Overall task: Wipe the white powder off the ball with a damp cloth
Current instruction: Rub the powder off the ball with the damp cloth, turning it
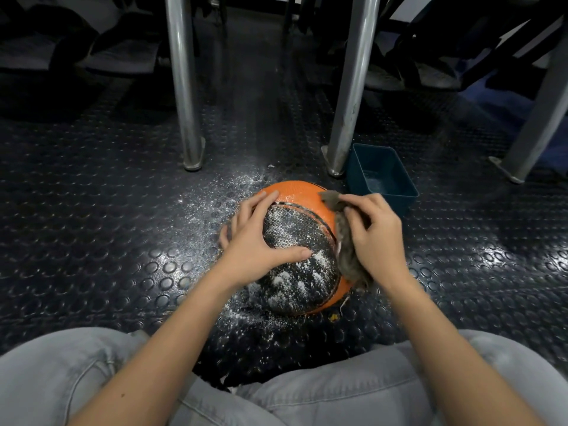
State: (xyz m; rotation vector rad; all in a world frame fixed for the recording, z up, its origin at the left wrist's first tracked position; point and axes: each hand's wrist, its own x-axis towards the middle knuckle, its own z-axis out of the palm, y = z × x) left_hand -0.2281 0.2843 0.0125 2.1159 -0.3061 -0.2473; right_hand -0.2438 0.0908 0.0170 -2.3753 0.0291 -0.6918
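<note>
The basketball sits on the studded rubber floor between the person's knees. The left hand lies spread flat over its left side, fingers straight. The right hand grips a grey cloth against its right side. White powder streaks its dark panel. A blue tub stands just beyond it.

View: single head-worn wide-angle camera.
Position: above and behind the left hand and right hand, over the person's lap.
Facing: forward and steeply down at the floor.
Frame centre: left hand spread on the ball; right hand gripping the cloth against it.
Nearness: close, at arm's reach.
Far field: metal legs beyond the hands; blue tub just beyond the right hand.
</note>
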